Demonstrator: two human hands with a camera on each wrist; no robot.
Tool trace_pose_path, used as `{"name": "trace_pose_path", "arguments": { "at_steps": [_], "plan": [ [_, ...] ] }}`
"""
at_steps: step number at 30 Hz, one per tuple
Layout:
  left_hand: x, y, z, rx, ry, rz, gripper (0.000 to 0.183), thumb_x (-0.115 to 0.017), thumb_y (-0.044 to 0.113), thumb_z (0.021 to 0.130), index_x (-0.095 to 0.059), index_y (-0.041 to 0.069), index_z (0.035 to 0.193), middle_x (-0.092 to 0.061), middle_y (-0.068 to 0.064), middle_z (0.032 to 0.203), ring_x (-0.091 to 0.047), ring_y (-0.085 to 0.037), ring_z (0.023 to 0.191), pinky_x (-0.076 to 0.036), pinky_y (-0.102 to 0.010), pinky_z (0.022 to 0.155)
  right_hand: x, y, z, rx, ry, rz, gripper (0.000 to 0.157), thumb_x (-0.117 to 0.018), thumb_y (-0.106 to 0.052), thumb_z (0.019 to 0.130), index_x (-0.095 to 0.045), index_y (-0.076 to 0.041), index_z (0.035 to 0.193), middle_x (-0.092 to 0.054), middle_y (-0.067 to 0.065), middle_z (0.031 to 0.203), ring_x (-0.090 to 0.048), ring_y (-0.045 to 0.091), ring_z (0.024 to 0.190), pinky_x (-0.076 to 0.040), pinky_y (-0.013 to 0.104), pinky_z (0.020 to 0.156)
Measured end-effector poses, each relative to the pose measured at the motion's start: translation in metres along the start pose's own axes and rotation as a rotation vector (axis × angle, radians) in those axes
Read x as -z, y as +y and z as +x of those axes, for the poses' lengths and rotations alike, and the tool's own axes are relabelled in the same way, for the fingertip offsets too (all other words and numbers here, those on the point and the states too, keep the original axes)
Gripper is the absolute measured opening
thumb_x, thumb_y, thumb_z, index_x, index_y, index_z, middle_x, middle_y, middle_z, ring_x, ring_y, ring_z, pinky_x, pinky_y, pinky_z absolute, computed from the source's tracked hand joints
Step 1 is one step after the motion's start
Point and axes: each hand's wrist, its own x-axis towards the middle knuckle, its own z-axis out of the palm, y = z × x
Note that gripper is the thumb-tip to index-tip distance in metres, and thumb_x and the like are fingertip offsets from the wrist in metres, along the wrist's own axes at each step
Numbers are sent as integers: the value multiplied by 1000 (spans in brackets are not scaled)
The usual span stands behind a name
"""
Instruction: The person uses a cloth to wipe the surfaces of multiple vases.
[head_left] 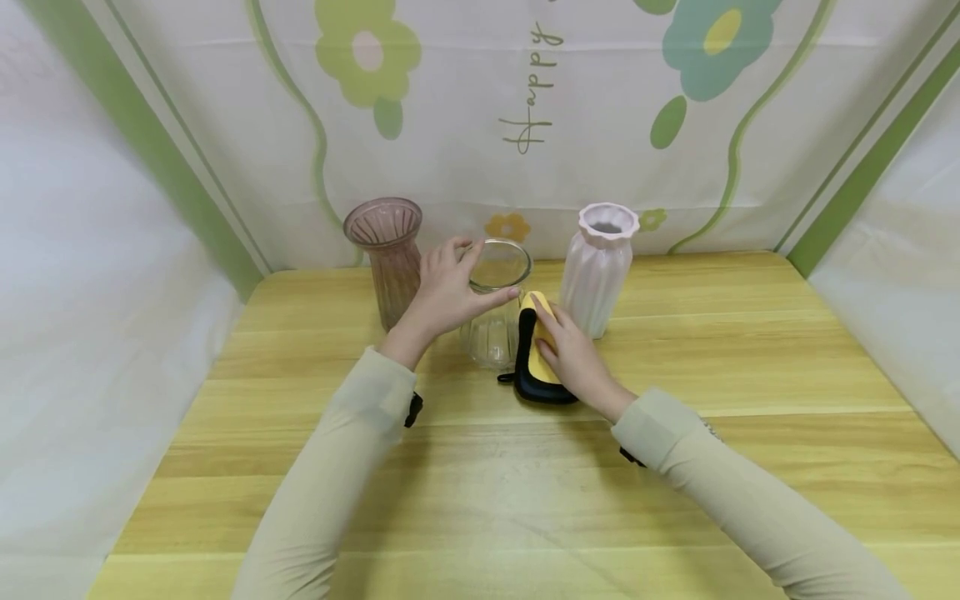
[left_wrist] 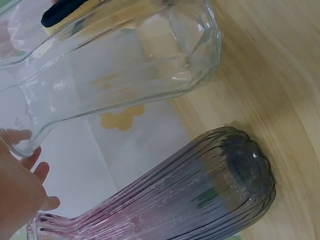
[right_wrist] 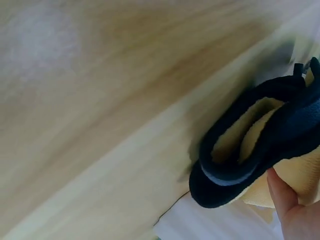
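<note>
A clear glass vase (head_left: pixel 492 337) stands on the wooden table. My left hand (head_left: pixel 450 287) is at its flared top, thumb across the front of the rim and fingers at the left side. The left wrist view shows the fingertips (left_wrist: pixel 31 159) right at the glass vase's neck (left_wrist: pixel 30 120). In my right hand (head_left: pixel 573 354) is a folded yellow cloth (right_wrist: pixel 305 175) with thick black edging and a small black loop. Thumb and fingers pinch the cloth, which overlaps the vase's right side in the head view.
A purple ribbed glass vase (head_left: pixel 393 275) stands close on the left, partly behind my left hand. On the right is a pale pink fluted vase (head_left: pixel 597 271). Behind them hangs a white curtain (head_left: pixel 465 108) with printed flowers, along the table's (head_left: pixel 465 500) far edge.
</note>
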Motion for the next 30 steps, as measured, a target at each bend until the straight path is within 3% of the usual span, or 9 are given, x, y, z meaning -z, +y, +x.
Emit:
{"name": "trace_pose_path", "arguments": {
  "at_steps": [8, 20, 30],
  "plan": [
    [3, 0, 1, -12, 5, 33, 88, -55, 62, 86, -29, 8, 150, -27, -11, 154, -20, -35, 143, -6, -56, 118, 6, -5, 8, 30, 31, 62, 65, -57, -7, 94, -26, -11, 152, -39, 26, 146, -44, 42, 131, -41, 52, 106],
    [9, -1, 5, -36, -90, 15, 86, -51, 54, 89, -20, 7, 153, -17, -10, 160, -11, -36, 147, -2, -59, 118, 14, -15, 12, -1, 20, 69, 67, -57, -10, 95, -23, -15, 153, -39, 23, 147, -47, 41, 128, -44, 51, 103],
    [2, 1, 3, -7, -20, -26, 91, -55, 61, 86, -20, 11, 153, -18, -11, 157, -14, -34, 145, -1, -56, 119, 2, -5, 7, -21, -14, 3, 65, -58, -10, 94, -28, -13, 151, -41, 25, 144, -53, 44, 121, -50, 51, 95]
  ]
}}
